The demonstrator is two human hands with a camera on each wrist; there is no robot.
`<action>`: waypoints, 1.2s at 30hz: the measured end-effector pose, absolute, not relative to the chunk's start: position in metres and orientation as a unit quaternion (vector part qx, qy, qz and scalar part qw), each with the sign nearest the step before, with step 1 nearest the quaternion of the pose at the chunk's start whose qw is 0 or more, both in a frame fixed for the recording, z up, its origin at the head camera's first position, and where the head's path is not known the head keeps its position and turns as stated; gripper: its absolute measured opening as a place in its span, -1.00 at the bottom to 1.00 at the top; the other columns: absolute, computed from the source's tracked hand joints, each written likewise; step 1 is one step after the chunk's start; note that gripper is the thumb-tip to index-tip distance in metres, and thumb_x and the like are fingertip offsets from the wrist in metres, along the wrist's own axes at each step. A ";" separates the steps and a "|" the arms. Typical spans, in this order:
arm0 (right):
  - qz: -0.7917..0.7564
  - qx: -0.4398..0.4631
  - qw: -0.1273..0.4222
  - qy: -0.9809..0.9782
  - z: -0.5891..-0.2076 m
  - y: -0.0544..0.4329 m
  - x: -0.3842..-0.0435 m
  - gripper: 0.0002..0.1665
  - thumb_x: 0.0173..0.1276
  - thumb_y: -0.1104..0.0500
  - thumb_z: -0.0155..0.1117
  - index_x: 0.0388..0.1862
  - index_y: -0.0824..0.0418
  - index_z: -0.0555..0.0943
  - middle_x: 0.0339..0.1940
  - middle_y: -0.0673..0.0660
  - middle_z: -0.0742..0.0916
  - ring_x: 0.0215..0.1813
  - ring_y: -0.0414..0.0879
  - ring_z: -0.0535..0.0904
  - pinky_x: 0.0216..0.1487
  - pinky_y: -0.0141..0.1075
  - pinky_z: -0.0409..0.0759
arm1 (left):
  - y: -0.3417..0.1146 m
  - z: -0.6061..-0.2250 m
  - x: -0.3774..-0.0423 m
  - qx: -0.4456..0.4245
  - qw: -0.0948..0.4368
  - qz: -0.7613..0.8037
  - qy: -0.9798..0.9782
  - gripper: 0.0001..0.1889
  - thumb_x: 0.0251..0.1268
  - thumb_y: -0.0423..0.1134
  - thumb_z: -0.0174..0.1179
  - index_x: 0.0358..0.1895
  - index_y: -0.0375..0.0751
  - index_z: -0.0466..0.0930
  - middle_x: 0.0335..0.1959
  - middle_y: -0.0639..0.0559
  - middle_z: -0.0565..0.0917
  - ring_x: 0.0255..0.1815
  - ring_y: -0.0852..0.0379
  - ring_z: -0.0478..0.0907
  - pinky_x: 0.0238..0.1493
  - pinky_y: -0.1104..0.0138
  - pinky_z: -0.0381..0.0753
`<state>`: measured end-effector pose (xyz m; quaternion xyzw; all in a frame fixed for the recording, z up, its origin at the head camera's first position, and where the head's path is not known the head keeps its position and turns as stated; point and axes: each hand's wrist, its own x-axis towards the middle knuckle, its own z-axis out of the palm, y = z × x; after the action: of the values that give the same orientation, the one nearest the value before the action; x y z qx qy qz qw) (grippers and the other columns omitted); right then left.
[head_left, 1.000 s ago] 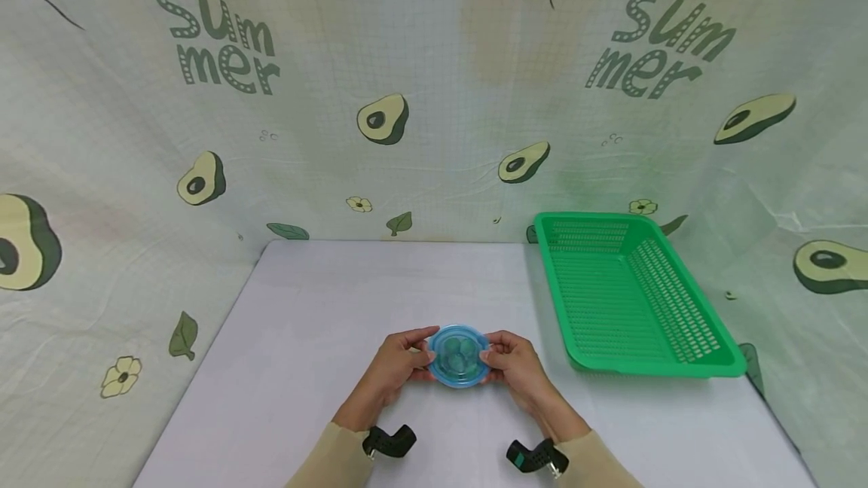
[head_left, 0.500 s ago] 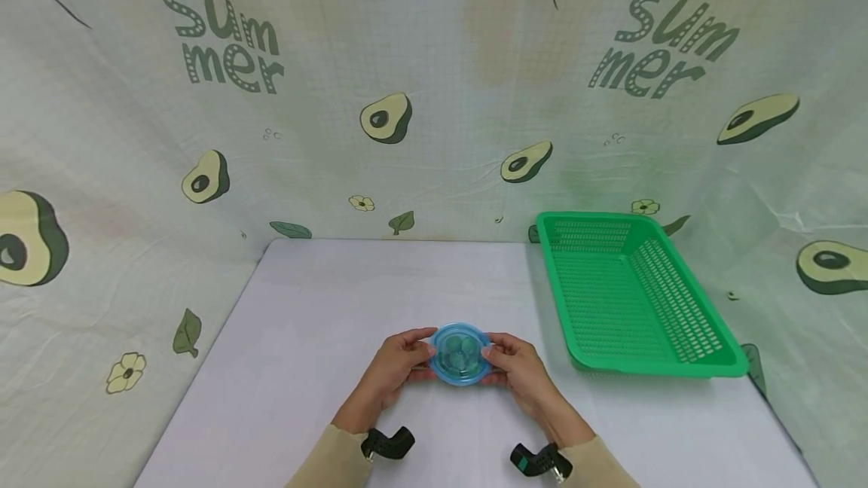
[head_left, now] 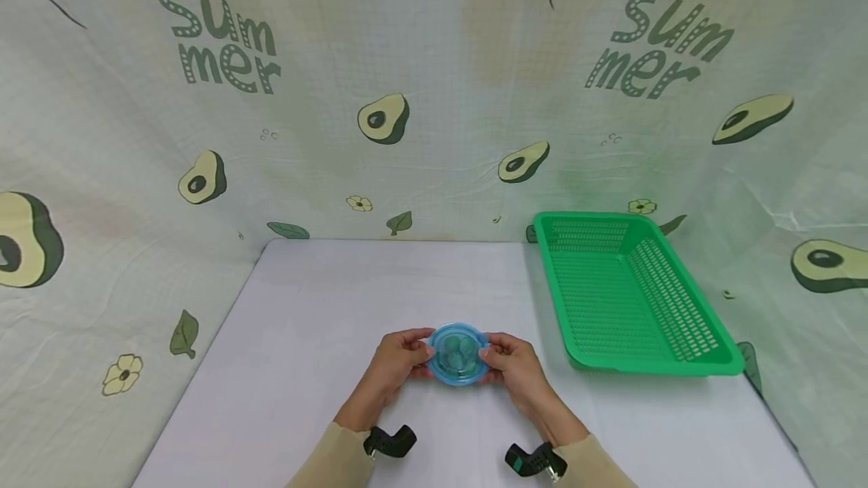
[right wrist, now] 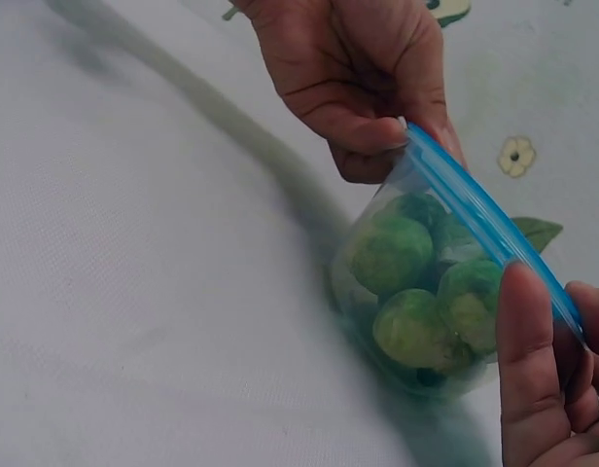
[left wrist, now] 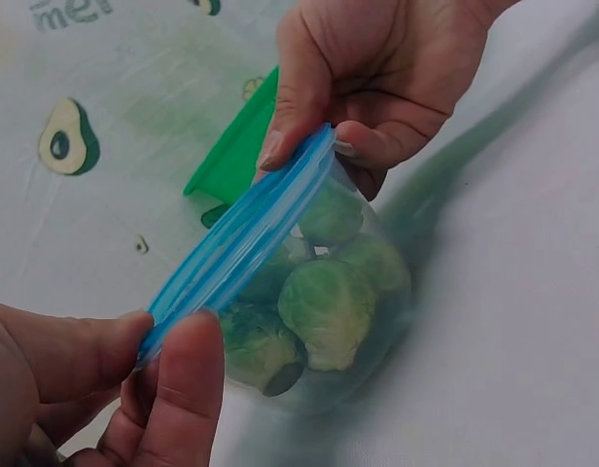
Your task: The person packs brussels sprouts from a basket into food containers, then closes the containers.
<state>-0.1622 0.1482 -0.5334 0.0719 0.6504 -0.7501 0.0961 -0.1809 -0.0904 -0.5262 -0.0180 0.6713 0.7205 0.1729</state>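
Note:
A round clear plastic tub (left wrist: 372, 336) with a blue-rimmed lid (head_left: 458, 354) is between my two hands. Several Brussels sprouts (right wrist: 392, 255) show through its wall. My left hand (head_left: 398, 361) pinches the rim on the left side, thumb on top and fingers beneath. On the opposite side my right hand (head_left: 513, 364) grips the rim the same way. Both wrist views show the lid seated along the tub's top, the tub tilted in those views and the body hanging below the fingers.
A green slotted plastic basket (head_left: 631, 300) stands on the right of the white table (head_left: 380, 285). Behind and at the sides hangs a pale cloth (head_left: 447, 96) printed with avocados. Each wrist wears a black strap (head_left: 389, 443).
Both hands keep their grip on the tub's rim. The tub and hands stay nearly in place, with only a very slight shift of the whole view.

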 end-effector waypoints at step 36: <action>-0.711 0.082 0.052 0.696 -0.534 0.166 -0.181 -0.55 0.58 0.35 0.21 0.37 0.46 0.56 -0.11 0.26 0.76 -0.09 -0.01 0.73 -0.14 -0.21 0.85 | -0.102 -0.523 -0.199 -0.045 0.134 0.709 0.691 -0.52 0.55 -0.30 0.23 0.46 -0.32 0.52 -0.01 -0.17 0.66 -0.12 0.03 0.67 -0.01 0.18 0.84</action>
<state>-0.1807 0.1660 -0.5343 0.0818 0.6963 -0.7111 0.0523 -0.1994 -0.1024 -0.5231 -0.0449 0.6909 0.7090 0.1339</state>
